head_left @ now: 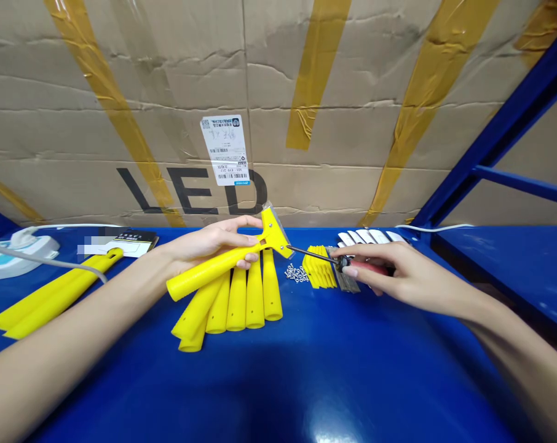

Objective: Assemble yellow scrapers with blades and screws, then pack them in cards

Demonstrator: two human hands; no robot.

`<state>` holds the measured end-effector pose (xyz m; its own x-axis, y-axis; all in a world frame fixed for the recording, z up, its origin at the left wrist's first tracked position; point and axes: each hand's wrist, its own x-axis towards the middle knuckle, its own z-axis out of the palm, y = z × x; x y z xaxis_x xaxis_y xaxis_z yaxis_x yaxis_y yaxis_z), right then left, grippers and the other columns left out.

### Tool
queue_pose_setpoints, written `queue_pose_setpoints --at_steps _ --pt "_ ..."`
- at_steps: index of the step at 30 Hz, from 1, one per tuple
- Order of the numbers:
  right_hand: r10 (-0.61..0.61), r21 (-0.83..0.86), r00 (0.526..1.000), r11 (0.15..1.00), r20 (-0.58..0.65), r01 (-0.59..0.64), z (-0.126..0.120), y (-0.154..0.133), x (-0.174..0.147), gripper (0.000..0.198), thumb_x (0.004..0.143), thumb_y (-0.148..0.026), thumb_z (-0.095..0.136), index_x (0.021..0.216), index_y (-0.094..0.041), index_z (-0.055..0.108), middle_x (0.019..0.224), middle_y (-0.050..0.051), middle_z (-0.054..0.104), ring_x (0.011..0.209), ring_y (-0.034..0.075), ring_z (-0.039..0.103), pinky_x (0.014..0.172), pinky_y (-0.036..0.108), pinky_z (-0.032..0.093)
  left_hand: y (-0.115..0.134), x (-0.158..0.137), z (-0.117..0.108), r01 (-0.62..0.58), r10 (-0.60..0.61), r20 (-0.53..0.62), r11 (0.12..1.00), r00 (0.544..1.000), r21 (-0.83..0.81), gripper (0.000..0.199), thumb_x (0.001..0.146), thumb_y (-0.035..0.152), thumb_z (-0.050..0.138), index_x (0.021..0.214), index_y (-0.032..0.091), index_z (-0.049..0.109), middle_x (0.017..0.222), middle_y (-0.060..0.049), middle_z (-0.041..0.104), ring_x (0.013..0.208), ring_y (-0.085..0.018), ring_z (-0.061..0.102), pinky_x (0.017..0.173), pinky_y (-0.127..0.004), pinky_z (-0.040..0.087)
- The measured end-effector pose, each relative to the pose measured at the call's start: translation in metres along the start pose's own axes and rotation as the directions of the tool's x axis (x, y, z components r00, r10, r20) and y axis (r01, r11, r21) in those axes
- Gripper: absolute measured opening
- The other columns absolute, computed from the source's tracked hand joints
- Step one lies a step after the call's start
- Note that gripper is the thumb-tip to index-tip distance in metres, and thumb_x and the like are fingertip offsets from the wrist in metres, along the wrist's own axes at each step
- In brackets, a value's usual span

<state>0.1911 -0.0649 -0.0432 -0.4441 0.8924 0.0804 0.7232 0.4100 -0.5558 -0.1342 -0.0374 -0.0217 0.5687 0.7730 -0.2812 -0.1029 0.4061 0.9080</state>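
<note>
My left hand (pixel 223 243) is closed around a yellow scraper (pixel 214 271), which is raised above the blue table with its head up and to the right. A clear cover and two small screws show on that head. My right hand (pixel 384 271) grips a screwdriver (pixel 315 253) with a red and black handle. Its thin shaft points left, and the tip meets the screw at the lower corner of the scraper head. Under my left hand, several yellow handles (pixel 237 301) lie fanned out, partly hidden by the scraper.
Small loose screws (pixel 296 272), yellow plates (pixel 319 269) and metal blades (pixel 347 282) lie near my right hand, with white pieces (pixel 368 236) behind. Left are more yellow handles (pixel 57 295) and a power strip (pixel 23 252). A big taped carton (pixel 269 92) stands behind, beside a blue frame (pixel 485 135).
</note>
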Motion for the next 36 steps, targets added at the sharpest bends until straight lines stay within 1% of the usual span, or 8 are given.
queue_pose_setpoints --at_steps 8,15,17,20,22,27,33,36 --pt "-0.030 0.000 0.999 1.000 0.021 0.030 0.002 0.000 0.002 0.046 0.096 -0.048 0.054 0.127 -0.020 0.073 0.076 0.003 0.071 0.060 0.016 0.059 0.057 0.030 0.044 -0.006 0.002 -0.001 -0.016 0.018 0.037 0.999 0.999 -0.037 0.033 0.085 0.012 0.071 0.115 0.020 0.060 0.078 -0.003 0.064 0.062 -0.010 0.057 0.058 -0.020 0.045" --pt "0.005 -0.002 0.999 1.000 0.048 -0.004 0.003 -0.003 0.000 0.047 0.098 -0.048 0.051 0.130 -0.021 0.071 0.072 0.002 0.069 0.059 0.016 0.059 0.056 0.030 0.046 -0.001 -0.003 0.004 0.025 -0.025 0.000 1.000 1.000 0.011 0.032 0.088 0.014 0.070 0.116 0.025 0.058 0.077 -0.002 0.063 0.065 -0.011 0.059 0.062 -0.023 0.049" --pt "0.017 0.021 0.999 1.000 0.046 -0.018 0.004 -0.003 -0.001 0.045 0.096 -0.046 0.054 0.132 -0.022 0.069 0.082 0.003 0.073 0.067 0.018 0.064 0.061 0.031 0.050 -0.001 -0.004 0.005 0.024 -0.024 -0.021 0.999 1.000 0.031 0.035 0.087 0.015 0.071 0.117 0.026 0.057 0.080 -0.003 0.065 0.065 -0.011 0.061 0.063 -0.023 0.051" --pt "0.007 0.123 1.000 0.992 0.003 -0.007 0.003 0.001 -0.004 0.046 0.091 -0.041 0.064 0.135 -0.028 0.062 0.112 0.006 0.073 0.088 0.023 0.070 0.072 0.035 0.057 -0.003 -0.002 0.008 0.017 -0.014 -0.049 0.998 0.999 0.053 0.036 0.085 0.015 0.073 0.116 0.026 0.057 0.084 -0.004 0.068 0.062 -0.011 0.061 0.060 -0.021 0.051" --pt "0.007 0.209 0.999 0.978 -0.032 0.000 0.001 0.003 -0.007 0.044 0.087 -0.040 0.070 0.130 -0.031 0.060 0.119 0.006 0.071 0.094 0.024 0.071 0.073 0.034 0.058 -0.003 0.000 0.009 0.015 -0.012 -0.077 0.999 0.997 0.046 0.035 0.084 0.014 0.073 0.113 0.027 0.056 0.079 -0.003 0.067 0.058 -0.009 0.059 0.055 -0.018 0.047" --pt "0.115 0.386 0.993 0.918 -0.036 -0.092 -0.009 -0.009 -0.010 0.032 0.081 -0.048 0.079 0.100 -0.025 0.067 0.093 0.006 0.075 0.083 0.024 0.072 0.065 0.032 0.058 -0.005 0.003 0.011 -0.032 0.037 -0.139 0.999 0.990 0.036 0.038 0.082 0.011 0.075 0.109 0.027 0.055 0.076 -0.002 0.065 0.053 -0.007 0.054 0.049 -0.015 0.041" --pt "0.312 0.503 0.942 0.838 -0.124 -0.212 -0.006 -0.023 -0.004 0.046 0.079 -0.066 0.074 0.076 -0.021 0.066 0.069 0.005 0.069 0.057 0.017 0.063 0.053 0.030 0.052 -0.012 0.005 0.019 -0.060 0.069 -0.183 0.997 0.981 0.058 0.041 0.082 0.014 0.078 0.113 0.027 0.054 0.077 -0.002 0.067 0.052 -0.005 0.051 0.050 -0.016 0.041" --pt "0.367 0.583 0.928 0.768 -0.061 -0.265 -0.007 -0.019 -0.001 0.048 0.076 -0.066 0.077 0.074 -0.021 0.060 0.068 0.002 0.066 0.051 0.012 0.058 0.046 0.025 0.045 -0.020 0.002 0.028 -0.105 0.113 -0.209 0.993 0.971 0.052 0.040 0.082 0.014 0.077 0.111 0.026 0.053 0.066 0.003 0.061 0.051 -0.006 0.051 0.051 -0.015 0.040"
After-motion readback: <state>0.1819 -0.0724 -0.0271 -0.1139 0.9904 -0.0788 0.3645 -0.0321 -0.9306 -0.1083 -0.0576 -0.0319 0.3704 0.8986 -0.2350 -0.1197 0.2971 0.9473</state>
